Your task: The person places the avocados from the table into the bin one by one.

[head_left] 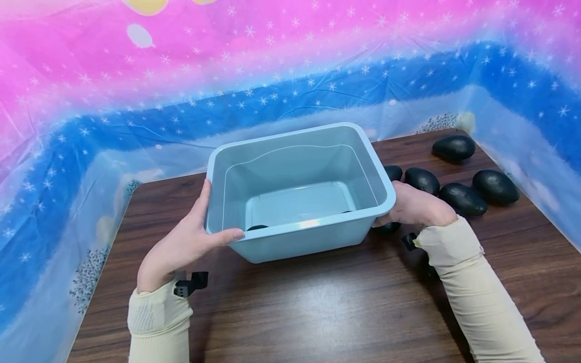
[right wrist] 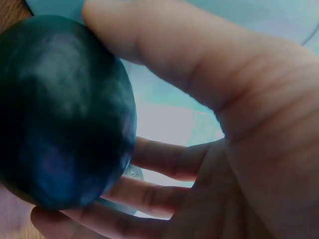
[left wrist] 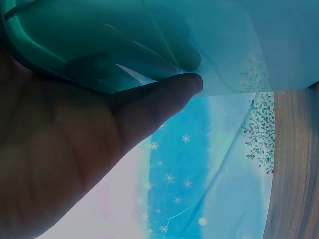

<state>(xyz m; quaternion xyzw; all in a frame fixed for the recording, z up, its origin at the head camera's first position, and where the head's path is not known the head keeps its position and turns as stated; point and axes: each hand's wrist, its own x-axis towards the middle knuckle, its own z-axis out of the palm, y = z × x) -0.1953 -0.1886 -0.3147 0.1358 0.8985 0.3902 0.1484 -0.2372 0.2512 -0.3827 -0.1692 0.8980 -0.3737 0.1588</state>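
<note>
Item 1: pale blue rectangular plastic tub (head_left: 295,191), standing on the dark brown wood-grain table (head_left: 317,312), mouth upward, set between the 2 hands. Its long axis ran left to right across the person, turned a little so the right end lay farther away. The interior was nearly bare; a dark shape showed at the near floor edge, too small to identify.

Item 2: left hand (head_left: 181,247), clasped on the tub's left short end, thumb hooked over the near rim and fingers spread up the outer wall. The left wrist view showed one finger (left wrist: 164,97) laid flat under the tub's lip.

Item 3: right hand (head_left: 410,206), at the tub's right short end just under the rim. The right wrist view showed its fingers (right wrist: 164,159) curled around a black, smooth, egg-shaped avocado (right wrist: 60,114), thumb over the top, the fruit pressed close to the tub's wall.

Item 4: 5 further black avocados, loose on the table to the right of the tub, the nearest (head_left: 422,180) just behind the right hand, mostly lying with long axes left to right.

Item 5: pink and blue star-printed plastic sheeting (head_left: 136,101), walling the table.
</note>
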